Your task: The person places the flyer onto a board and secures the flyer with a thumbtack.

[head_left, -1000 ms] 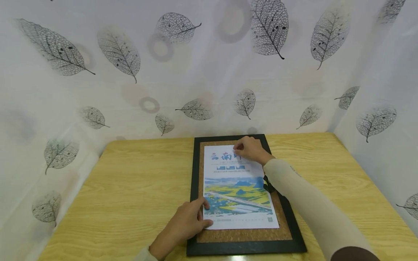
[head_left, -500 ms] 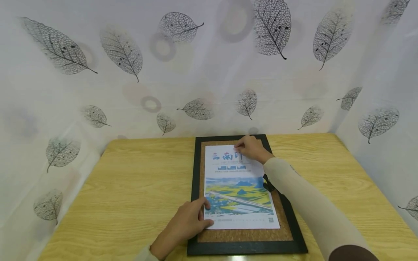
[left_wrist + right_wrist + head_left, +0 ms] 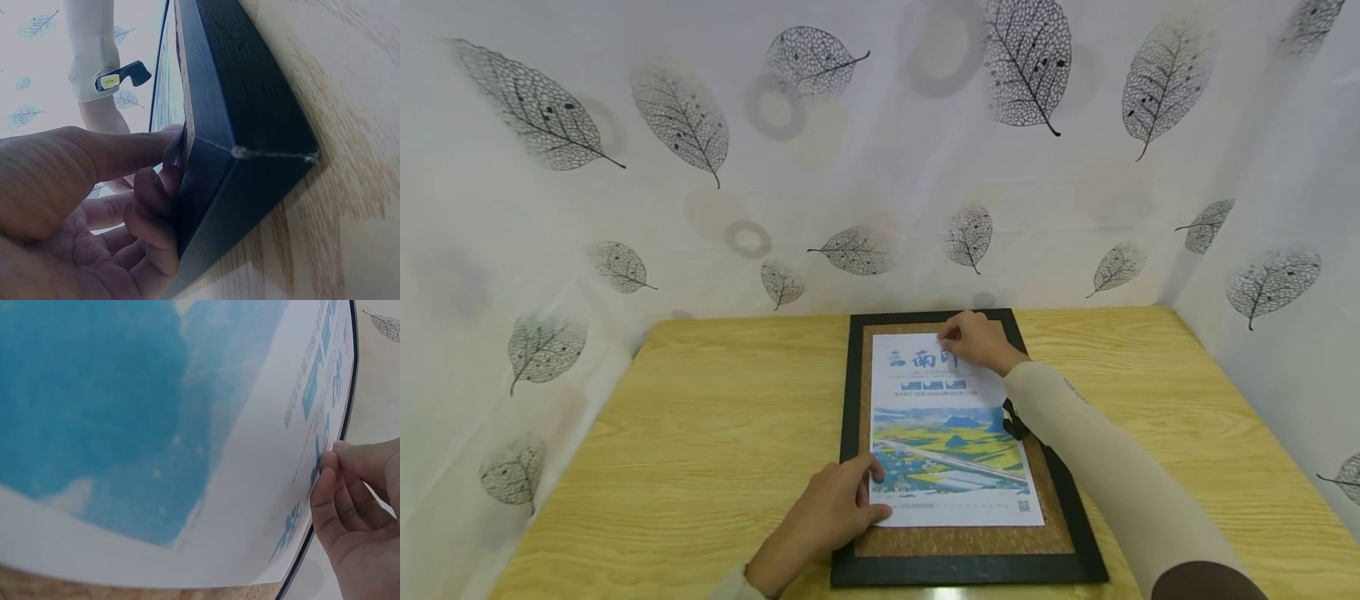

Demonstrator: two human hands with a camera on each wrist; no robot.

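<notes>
A printed poster (image 3: 951, 450) with blue lettering and a green and blue landscape lies on a cork board (image 3: 962, 543) in a black frame. My left hand (image 3: 831, 508) is at the poster's lower left corner, and in the left wrist view its thumb (image 3: 147, 150) and curled fingers pinch the paper corner beside the frame's edge. At the top edge, my right hand (image 3: 976, 342) pinches the paper between thumb and forefinger (image 3: 326, 462). The other fingers are curled. The right hand and sleeve cover the poster's upper right part in the head view.
The framed board lies on a wood-grain table (image 3: 722, 417), its far edge close to the white leaf-patterned curtain (image 3: 895, 167). The right sleeve (image 3: 1112, 467) crosses over the right side of the black frame (image 3: 970, 570).
My right hand has shifted slightly toward the poster's top edge, baring more of the last large character. The left hand keeps its place at the lower corner. The whole view drifts slightly.
</notes>
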